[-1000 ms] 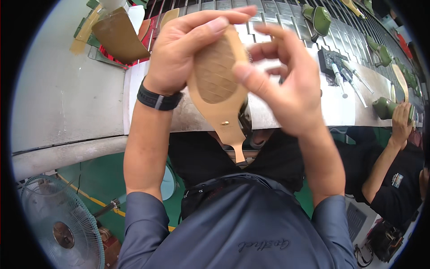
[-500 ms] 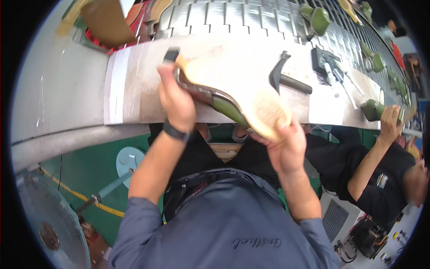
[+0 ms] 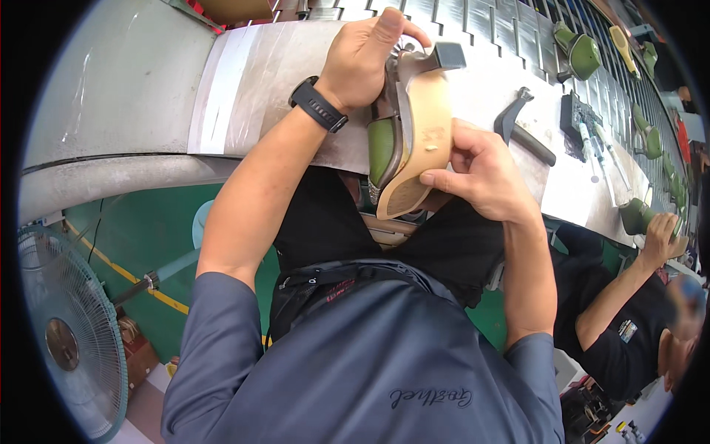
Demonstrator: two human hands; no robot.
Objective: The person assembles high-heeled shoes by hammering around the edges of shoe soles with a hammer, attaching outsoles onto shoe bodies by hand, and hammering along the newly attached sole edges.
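Note:
Over the near edge of the bench I hold a green and brown shoe (image 3: pixel 382 144), its toe pointing toward me. A tan shoe sole (image 3: pixel 427 111) with a dark block heel (image 3: pixel 448 55) lies along its right side; a gap shows between the two near the middle. My left hand (image 3: pixel 364 63) is closed round the shoe's heel end, thumb raised, fingertips partly hidden. Lower down, my right hand (image 3: pixel 484 170) grips the sole's right edge near the toe, thumb on its face and fingers curled.
On the bench (image 3: pixel 285 74) to the right lies a hammer (image 3: pixel 529 137), beside a black holder (image 3: pixel 580 115) with pale-handled tools. Beyond runs a slatted metal conveyor (image 3: pixel 503 29) carrying green shoes (image 3: pixel 583 55). A co-worker's hand (image 3: pixel 660 238) holds another at right. A fan (image 3: pixel 66 344) stands lower left.
The shoe and sole have swung from a slant to nearly upright, toe toward me. My left hand has moved right and farther away. My right hand has shifted slightly up along the sole's edge.

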